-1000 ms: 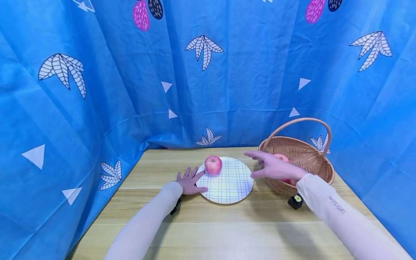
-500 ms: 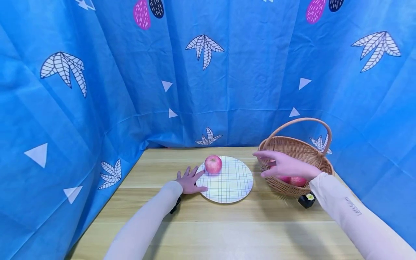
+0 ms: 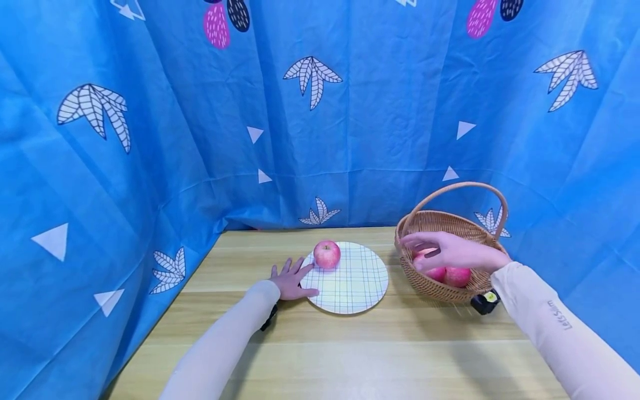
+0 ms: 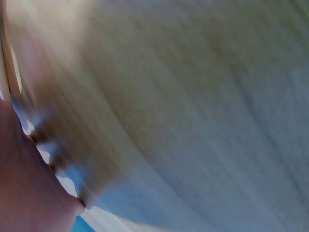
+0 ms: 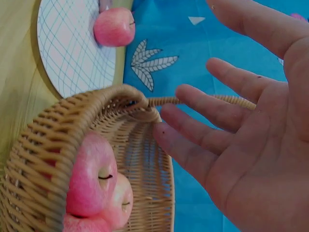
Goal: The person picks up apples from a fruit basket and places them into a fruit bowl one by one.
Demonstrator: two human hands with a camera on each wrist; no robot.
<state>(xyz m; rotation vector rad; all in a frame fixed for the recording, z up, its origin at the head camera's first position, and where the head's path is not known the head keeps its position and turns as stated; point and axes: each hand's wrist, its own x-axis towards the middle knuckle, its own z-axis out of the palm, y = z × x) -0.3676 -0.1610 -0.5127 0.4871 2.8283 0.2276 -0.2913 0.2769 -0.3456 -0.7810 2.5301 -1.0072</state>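
My left hand (image 3: 291, 280) lies with spread fingers at the left rim of a round white plate (image 3: 352, 289) with a blue grid pattern. One red apple (image 3: 327, 255) sits near the plate's upper left edge, just beyond that hand's fingertips. Over the wicker basket (image 3: 425, 286) on the right hovers my right hand (image 3: 457, 253), holding nothing, fingers extended and parted. Several apples (image 5: 91, 174) lie inside the basket below it, partly hidden by the hand in the head view. Only a blurred edge of the left hand (image 4: 34, 179) shows in the left wrist view.
The basket's arched handle (image 3: 462, 184) stands up at its far side. A wooden table (image 3: 320, 355) carries everything. Blue patterned curtain (image 3: 320, 139) encloses the back and both sides.
My right hand has moved right, from between the plate and the basket to over the basket, uncovering more of the apples. The left hand, plate and plate's apple stay in place.
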